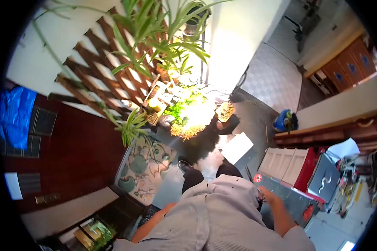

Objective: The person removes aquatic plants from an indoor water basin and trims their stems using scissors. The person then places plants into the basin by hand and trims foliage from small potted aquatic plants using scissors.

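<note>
My right hand (264,194) is low at my right hip, against the edge of my grey shirt (209,209). Its fingers are mostly hidden, and a small dark thing beside them is too unclear to name. Of my left arm (155,221) only the forearm shows, running down along my left side; the hand is lost behind the shirt. Ahead of my feet, a bushy plant with green and orange leaves (188,130) stands in glaring light. A white flat panel (237,148) lies on the floor close to my right foot.
A wooden lattice (109,62) with long-leaved plants leans on the wall at the upper left. On the left is a dark red door (79,146), with a patterned mat (146,167) nearby. At right stand a red-and-cream box (287,165), a dark laptop-like panel (324,178) and cluttered tools.
</note>
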The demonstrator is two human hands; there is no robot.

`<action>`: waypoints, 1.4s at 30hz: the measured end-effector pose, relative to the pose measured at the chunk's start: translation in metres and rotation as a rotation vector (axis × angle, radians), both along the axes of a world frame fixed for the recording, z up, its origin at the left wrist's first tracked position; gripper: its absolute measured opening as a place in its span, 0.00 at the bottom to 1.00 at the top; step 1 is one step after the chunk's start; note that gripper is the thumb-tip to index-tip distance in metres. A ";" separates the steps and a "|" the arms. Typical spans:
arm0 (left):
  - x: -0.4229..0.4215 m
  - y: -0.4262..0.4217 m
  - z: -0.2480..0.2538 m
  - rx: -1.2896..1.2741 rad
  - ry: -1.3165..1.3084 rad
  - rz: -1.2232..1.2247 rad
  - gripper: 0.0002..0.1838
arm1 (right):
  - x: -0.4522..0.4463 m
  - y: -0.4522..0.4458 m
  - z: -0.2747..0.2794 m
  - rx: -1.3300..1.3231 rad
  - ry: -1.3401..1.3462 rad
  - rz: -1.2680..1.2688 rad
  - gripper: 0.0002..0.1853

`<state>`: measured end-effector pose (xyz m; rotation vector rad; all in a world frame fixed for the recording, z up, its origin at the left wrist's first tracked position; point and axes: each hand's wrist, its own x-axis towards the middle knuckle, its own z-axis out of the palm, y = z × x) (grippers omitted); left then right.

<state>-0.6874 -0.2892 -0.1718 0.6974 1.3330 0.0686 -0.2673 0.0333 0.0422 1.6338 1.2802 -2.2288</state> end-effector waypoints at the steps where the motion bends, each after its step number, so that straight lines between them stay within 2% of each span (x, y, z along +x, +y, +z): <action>1: -0.005 0.004 0.002 -0.027 -0.014 -0.014 0.16 | -0.028 0.006 0.048 0.067 -0.065 -0.046 0.15; 2: -0.010 0.010 0.005 -0.054 -0.022 -0.023 0.16 | -0.033 0.008 0.052 0.000 -0.209 -0.090 0.12; 4: -0.022 0.023 0.014 -0.101 -0.028 -0.037 0.16 | -0.018 0.009 0.007 -0.001 -0.170 0.102 0.07; 7: -0.038 0.033 0.034 -0.189 -0.028 -0.042 0.16 | 0.023 0.004 -0.058 -0.102 -0.059 0.106 0.06; 11: -0.054 0.054 0.072 -0.344 -0.019 -0.044 0.17 | 0.001 0.021 -0.062 -0.187 0.050 -0.032 0.05; 13: -0.052 0.078 0.092 -0.421 -0.014 -0.052 0.17 | -0.015 0.042 -0.067 -0.225 0.300 -0.005 0.05; 14: -0.051 0.087 0.099 -0.464 -0.010 -0.049 0.17 | -0.018 0.050 -0.076 -0.248 0.307 -0.012 0.05; 16: -0.045 0.107 0.113 -0.550 0.004 -0.054 0.17 | -0.027 0.069 -0.102 -0.233 0.360 0.186 0.11; 17: -0.042 0.115 0.118 -0.592 0.008 -0.059 0.17 | -0.034 0.074 -0.116 -0.260 0.367 0.176 0.11; 19: -0.037 0.133 0.124 -0.660 0.014 -0.051 0.17 | -0.053 0.096 -0.142 -0.395 0.145 0.088 0.13; 21: -0.032 0.143 0.127 -0.717 0.035 -0.039 0.17 | -0.088 0.111 -0.161 -0.279 0.021 -0.001 0.13; 22: -0.029 0.149 0.127 -0.739 0.051 -0.030 0.17 | -0.109 0.108 -0.174 -0.311 0.034 -0.264 0.12; 23: -0.026 0.153 0.124 -0.758 0.068 -0.022 0.17 | -0.131 0.101 -0.188 -0.337 0.039 -0.531 0.11; 25: -0.023 0.148 0.112 -0.783 0.090 -0.014 0.18 | -0.179 0.101 -0.196 -0.392 0.023 -0.807 0.09; 26: -0.024 0.133 0.101 -0.696 0.096 -0.002 0.16 | -0.199 0.092 -0.212 -0.441 0.016 -0.776 0.09; 29: -0.005 0.070 0.052 -0.435 0.584 0.004 0.16 | -0.243 0.039 -0.262 -0.629 -0.031 -0.721 0.09; 30: -0.008 0.066 0.050 -0.327 0.582 -0.013 0.18 | -0.251 0.018 -0.278 -0.623 -0.103 -0.643 0.10; 31: -0.003 0.074 0.043 -0.429 0.645 0.041 0.19 | -0.255 -0.001 -0.291 -0.618 -0.177 -0.565 0.12; 32: 0.002 0.081 0.037 -0.528 0.710 0.099 0.20 | -0.257 -0.013 -0.296 -0.504 -0.330 -0.399 0.14; 33: -0.005 0.079 0.032 -0.328 0.676 0.016 0.19 | -0.259 -0.023 -0.298 -0.387 -0.474 -0.233 0.16; 35: -0.012 0.045 -0.006 -0.311 0.671 -0.254 0.14 | -0.246 -0.046 -0.309 -0.320 -0.496 -0.026 0.21; 38: 0.002 0.126 -0.007 -0.600 0.536 0.163 0.17 | -0.242 -0.102 -0.348 -0.373 -0.631 -0.033 0.25; 40: -0.005 0.103 -0.044 -0.561 0.495 0.406 0.21 | -0.244 -0.149 -0.394 -0.460 -0.781 0.090 0.28; 42: -0.011 0.083 -0.086 -0.609 0.395 0.619 0.25 | -0.247 -0.133 -0.399 -0.470 -0.776 0.089 0.28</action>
